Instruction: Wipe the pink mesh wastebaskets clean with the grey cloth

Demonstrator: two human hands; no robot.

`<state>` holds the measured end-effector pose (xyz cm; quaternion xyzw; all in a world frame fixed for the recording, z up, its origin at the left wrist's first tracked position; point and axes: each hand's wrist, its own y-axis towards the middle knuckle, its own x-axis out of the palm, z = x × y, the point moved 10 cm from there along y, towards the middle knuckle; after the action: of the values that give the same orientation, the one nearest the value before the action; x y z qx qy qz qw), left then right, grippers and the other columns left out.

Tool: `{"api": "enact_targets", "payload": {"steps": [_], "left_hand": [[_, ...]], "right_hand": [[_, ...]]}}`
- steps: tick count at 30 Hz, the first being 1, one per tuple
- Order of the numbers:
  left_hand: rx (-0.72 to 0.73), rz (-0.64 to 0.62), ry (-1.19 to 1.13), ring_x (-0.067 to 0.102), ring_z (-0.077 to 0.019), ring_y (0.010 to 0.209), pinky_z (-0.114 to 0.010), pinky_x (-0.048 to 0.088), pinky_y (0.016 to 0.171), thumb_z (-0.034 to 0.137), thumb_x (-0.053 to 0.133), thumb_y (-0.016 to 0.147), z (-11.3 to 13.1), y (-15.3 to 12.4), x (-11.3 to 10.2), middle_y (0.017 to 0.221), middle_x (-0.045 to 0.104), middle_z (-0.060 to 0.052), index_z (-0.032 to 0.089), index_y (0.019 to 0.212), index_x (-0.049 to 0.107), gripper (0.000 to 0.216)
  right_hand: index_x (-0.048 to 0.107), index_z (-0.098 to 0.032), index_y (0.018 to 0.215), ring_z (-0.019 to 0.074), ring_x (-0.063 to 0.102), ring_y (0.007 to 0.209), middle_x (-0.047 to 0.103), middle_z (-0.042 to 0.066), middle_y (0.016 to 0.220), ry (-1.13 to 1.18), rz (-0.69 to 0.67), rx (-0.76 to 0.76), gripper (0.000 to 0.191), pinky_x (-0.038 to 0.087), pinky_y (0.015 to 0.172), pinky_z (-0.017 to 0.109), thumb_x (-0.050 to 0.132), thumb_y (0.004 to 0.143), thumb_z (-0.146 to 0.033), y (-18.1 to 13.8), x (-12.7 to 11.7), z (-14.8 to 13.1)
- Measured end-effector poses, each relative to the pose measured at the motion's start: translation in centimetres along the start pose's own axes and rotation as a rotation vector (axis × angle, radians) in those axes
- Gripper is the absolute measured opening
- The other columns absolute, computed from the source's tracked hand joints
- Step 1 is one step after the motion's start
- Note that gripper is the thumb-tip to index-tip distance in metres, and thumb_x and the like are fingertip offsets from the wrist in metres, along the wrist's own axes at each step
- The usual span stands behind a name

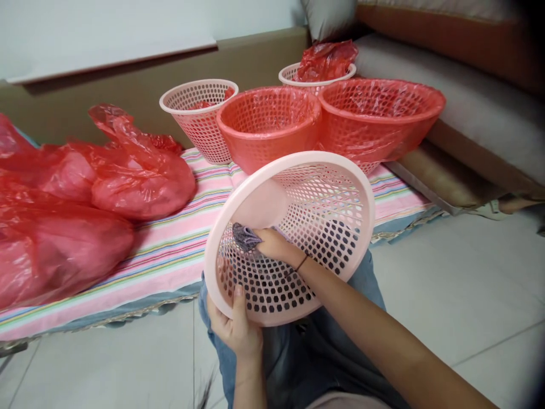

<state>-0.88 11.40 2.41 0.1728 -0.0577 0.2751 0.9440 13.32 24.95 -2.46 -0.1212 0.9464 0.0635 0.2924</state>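
Observation:
A pale pink plastic basket (367,199) with a holed wall lies tilted over my lap, its mouth turned up towards me. My left hand (236,326) grips the near left rim, thumb inside and the other fingers under the outside. Inside the basket, my right hand (275,245) is closed round a bunched dark grey cloth (246,237) with a purplish edge. The cloth is near the left inner wall, close to the basket's solid base; whether it touches the wall I cannot tell.
Behind stand two baskets lined with red plastic, a left one (268,136) and a right one (383,119). Two pale baskets, left (200,119) and back (289,74), hold red plastic. Full red bags (140,182) lie on the striped cloth (170,250). Grey cushions (409,74) are piled at right.

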Motion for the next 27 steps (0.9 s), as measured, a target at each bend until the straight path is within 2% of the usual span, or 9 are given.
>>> {"api": "enact_targets", "payload": {"steps": [5,9,14,17,21,23,27], "left_hand": [[0.019,0.001,-0.006,0.06,-0.0279,0.131,-0.047,0.046,0.117,0.032,0.072,0.088,0.5,0.4,0.2,0.138,0.066,-0.007,0.024,0.128,0.066,0.041],[0.007,-0.024,0.029,0.061,-0.0297,0.131,-0.049,0.047,0.115,0.035,0.07,0.089,0.3,0.5,0.2,0.141,0.064,-0.008,0.025,0.128,0.065,0.041],[0.01,-0.027,0.02,0.063,-0.0282,0.127,-0.047,0.048,0.113,0.034,0.071,0.089,0.1,0.5,0.0,0.132,0.068,-0.007,0.025,0.122,0.069,0.034],[0.071,-0.015,0.059,0.062,-0.0274,0.128,-0.047,0.046,0.115,0.033,0.075,0.086,0.8,0.8,-0.1,0.134,0.067,-0.006,0.026,0.127,0.066,0.043],[0.146,0.014,0.13,0.063,-0.0269,0.124,-0.048,0.045,0.115,0.033,0.076,0.084,1.7,1.5,-0.3,0.135,0.066,-0.007,0.026,0.135,0.061,0.054],[0.167,0.0,0.153,0.066,-0.0247,0.117,-0.046,0.047,0.112,0.031,0.078,0.082,2.2,1.9,-0.1,0.127,0.07,-0.005,0.025,0.128,0.066,0.048],[0.229,-0.078,0.176,0.07,-0.0185,0.102,-0.032,0.055,0.096,0.024,0.081,0.078,4.0,2.8,0.9,0.111,0.074,-0.001,0.024,0.111,0.074,0.034]], "right_hand": [[0.075,-0.018,0.111,0.0222,0.072,0.106,0.078,0.008,0.116,0.06,-0.052,-0.029,0.045,0.053,0.099,0.035,0.05,0.076,-0.003,-6.1,-0.5,-2.8],[0.069,-0.02,0.129,0.0205,0.064,0.125,0.07,0.007,0.134,0.154,-0.061,-0.101,0.069,0.044,0.114,0.038,0.048,0.066,-0.001,-10.8,-1.0,-5.1],[0.063,-0.026,0.138,0.0169,0.055,0.137,0.063,0.001,0.145,0.201,-0.149,-0.114,0.08,0.033,0.124,0.042,0.043,0.064,-0.002,-15.3,-1.4,-6.6],[0.059,-0.032,0.143,0.0146,0.049,0.142,0.058,-0.002,0.15,0.186,-0.214,-0.095,0.089,0.029,0.126,0.041,0.041,0.061,-0.001,-17.3,-1.8,-7.2],[0.06,-0.04,0.141,0.0173,0.045,0.146,0.056,-0.008,0.151,0.164,-0.295,-0.049,0.092,0.03,0.126,0.043,0.044,0.058,-0.002,-19.2,-1.6,-7.1],[0.062,-0.04,0.139,0.0182,0.046,0.145,0.058,-0.007,0.149,0.173,-0.338,-0.044,0.09,0.028,0.127,0.043,0.047,0.058,-0.003,-19.9,-1.3,-6.9],[0.06,-0.038,0.141,0.0163,0.048,0.144,0.058,-0.006,0.15,0.221,-0.379,-0.015,0.085,0.031,0.126,0.04,0.047,0.065,0.0,-20.5,-1.2,-6.7]]}}
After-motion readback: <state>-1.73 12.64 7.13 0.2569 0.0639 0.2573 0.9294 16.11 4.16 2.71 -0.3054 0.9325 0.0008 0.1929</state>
